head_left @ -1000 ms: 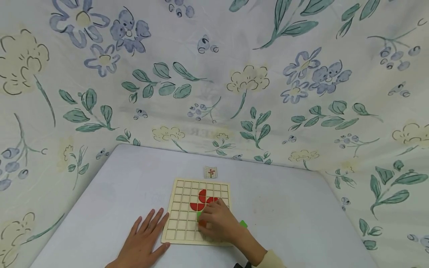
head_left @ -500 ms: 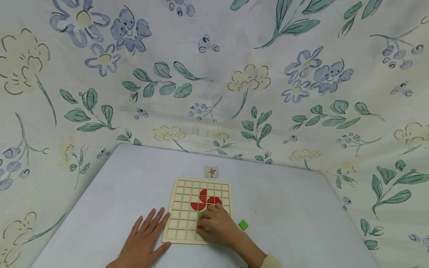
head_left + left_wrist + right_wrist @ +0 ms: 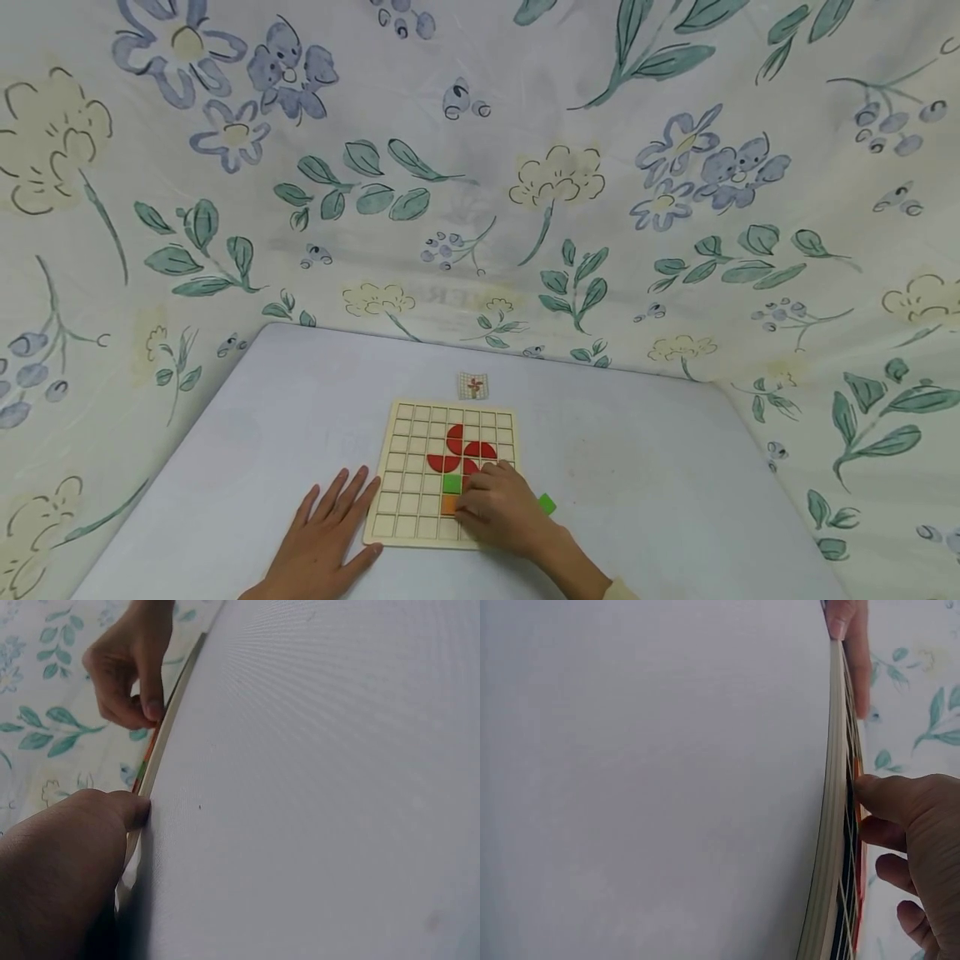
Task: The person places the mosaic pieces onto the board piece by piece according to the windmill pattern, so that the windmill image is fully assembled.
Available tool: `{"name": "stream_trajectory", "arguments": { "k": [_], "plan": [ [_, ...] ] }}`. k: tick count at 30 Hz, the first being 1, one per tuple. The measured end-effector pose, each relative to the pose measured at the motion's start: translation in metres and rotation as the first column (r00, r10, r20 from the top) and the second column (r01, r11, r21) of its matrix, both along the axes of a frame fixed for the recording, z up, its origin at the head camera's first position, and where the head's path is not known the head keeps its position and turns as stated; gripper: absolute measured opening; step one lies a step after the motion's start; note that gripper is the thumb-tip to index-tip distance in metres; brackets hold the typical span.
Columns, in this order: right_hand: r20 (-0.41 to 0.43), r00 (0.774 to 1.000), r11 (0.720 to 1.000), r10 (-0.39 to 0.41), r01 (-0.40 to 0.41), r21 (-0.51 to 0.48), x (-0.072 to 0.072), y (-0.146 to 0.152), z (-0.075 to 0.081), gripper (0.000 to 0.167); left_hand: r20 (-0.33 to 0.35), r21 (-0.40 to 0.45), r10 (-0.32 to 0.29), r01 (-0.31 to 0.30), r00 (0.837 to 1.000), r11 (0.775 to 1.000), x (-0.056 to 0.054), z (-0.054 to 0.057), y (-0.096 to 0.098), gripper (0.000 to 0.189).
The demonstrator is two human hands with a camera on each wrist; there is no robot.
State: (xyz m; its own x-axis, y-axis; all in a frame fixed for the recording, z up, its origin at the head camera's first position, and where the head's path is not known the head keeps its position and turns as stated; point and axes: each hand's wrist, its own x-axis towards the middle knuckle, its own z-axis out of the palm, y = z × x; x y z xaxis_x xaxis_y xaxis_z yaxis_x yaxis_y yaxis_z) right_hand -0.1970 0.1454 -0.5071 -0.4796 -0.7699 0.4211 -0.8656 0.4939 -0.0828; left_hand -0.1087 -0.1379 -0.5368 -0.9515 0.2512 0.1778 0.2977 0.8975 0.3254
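Note:
A square wooden grid board lies on the table. Red curved pieces make a pinwheel on it, with a green square tile below and an orange square tile below that. My right hand bends over the board's lower right, thumb and fingertips at the orange tile's right edge; they hide part of the red pieces and several cells. In the right wrist view the thumb meets the orange edge. Flat and spread, my left hand rests beside the board, its thumb at the board's edge.
A second green tile lies on the table right of the board, partly behind my right hand. Beyond the board is a small card with a red pinwheel picture. Floral cloth hangs behind the white table.
My right hand has shifted slightly right on the board, uncovering the orange tile and more of the green tile and red pieces. The left hand stays where it was.

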Motion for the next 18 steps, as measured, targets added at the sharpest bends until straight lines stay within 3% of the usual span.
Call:
{"name": "stream_trajectory", "arguments": {
  "k": [9,18],
  "plan": [
    [0.008,0.998,0.998,-0.063,0.063,-0.021,0.003,0.022,0.004,0.009,-0.066,0.0,-0.002,0.002,0.998,1.0,0.0,-0.006,0.0,0.081],
    [0.046,0.988,0.989,-0.144,0.145,-0.006,0.003,0.046,0.003,0.011,-0.015,0.004,-0.007,0.007,1.0,1.0,-0.001,-0.007,-0.001,0.082]
  ]
}}
